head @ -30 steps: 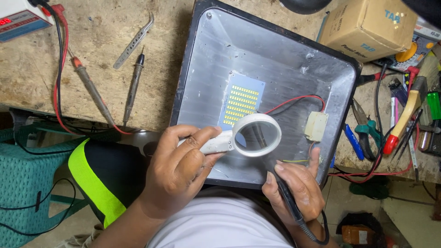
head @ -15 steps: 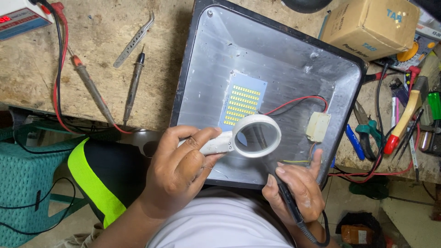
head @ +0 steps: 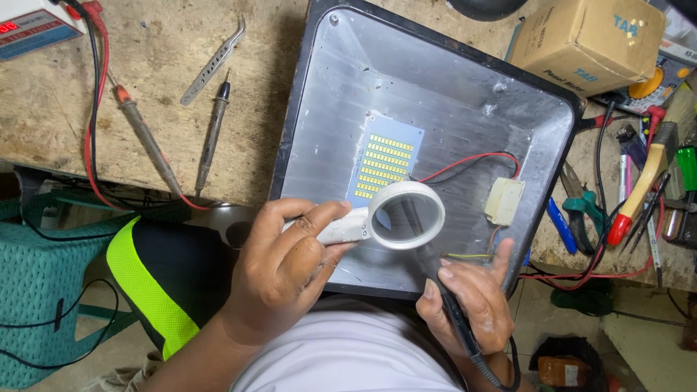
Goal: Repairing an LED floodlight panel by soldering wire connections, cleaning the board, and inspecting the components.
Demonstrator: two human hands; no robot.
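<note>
Here the left hand (head: 287,265) is clenched around the white handle of a magnifying glass (head: 396,216), whose round lens sits just past the fingertips, over the inside of a metal floodlight housing (head: 450,94). Most of the handle is buried in the fist, so only its neck shows. Just beyond the lens lies the LED panel (head: 385,165), a pale board with rows of small yellow chips; its near corner is covered by the lens rim. What the glass shows is a dark blur and cannot be made out.

The right hand (head: 472,297) rests at the near edge of the housing, wrapped around a black probe (head: 457,323) that runs back along the palm toward the wrist, its cable leaving the picture at the bottom. The probe's tip is hidden under the fingers, so whether it touches the housing cannot be told. Just ahead of this hand's fingers sits a white connector block (head: 504,200), with a red wire (head: 465,161) arcing from it toward the panel.

Far beyond the left hand, two loose test probes (head: 210,131) and metal tweezers (head: 212,64) lie on the wooden counter (head: 145,51). Out past the right hand are pliers (head: 577,207), screwdrivers (head: 639,199) and a cardboard box (head: 584,40), partly cut off by the frame.
</note>
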